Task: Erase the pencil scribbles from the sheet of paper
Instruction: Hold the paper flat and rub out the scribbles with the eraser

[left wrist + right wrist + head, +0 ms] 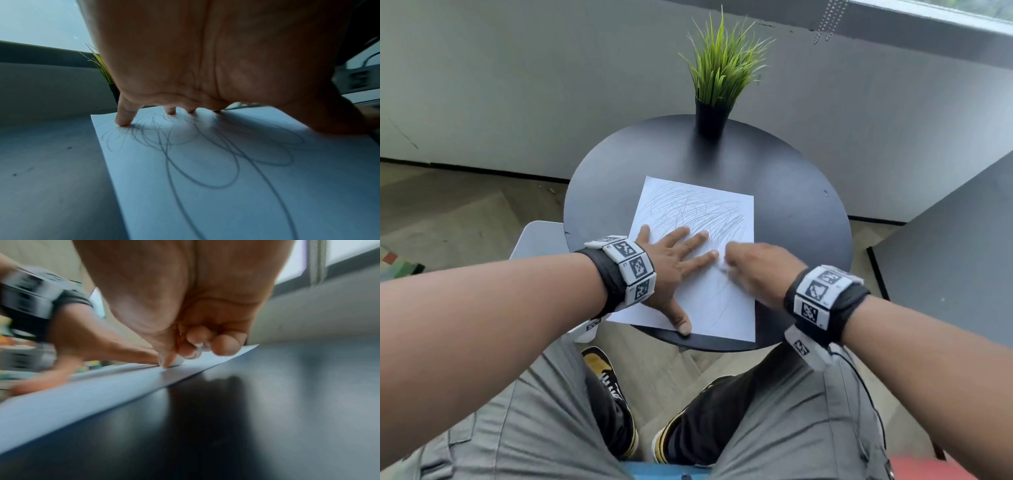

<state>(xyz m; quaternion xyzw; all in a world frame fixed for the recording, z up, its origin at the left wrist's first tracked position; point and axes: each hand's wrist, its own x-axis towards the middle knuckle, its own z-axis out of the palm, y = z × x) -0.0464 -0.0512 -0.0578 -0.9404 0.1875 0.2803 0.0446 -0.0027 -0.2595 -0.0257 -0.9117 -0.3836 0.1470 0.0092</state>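
Observation:
A white sheet of paper (698, 209) covered in grey pencil scribbles (688, 205) lies on a round black table (791, 192). My left hand (674, 260) lies flat on the sheet's left half, fingers spread and straight, thumb at the near edge. In the left wrist view its fingertips (123, 121) press the paper (226, 186) among the looping lines. My right hand (753, 267) is blurred, just right of the left fingers. In the right wrist view its curled fingers pinch a small white eraser (177, 361) whose tip touches the paper (82, 394).
A black pot with green grass-like plant (717, 82) stands at the table's far edge. A grey wall runs behind it and a dark surface (945, 246) is at the right. A white stool (537, 240) sits left of the table. My legs and shoes are below.

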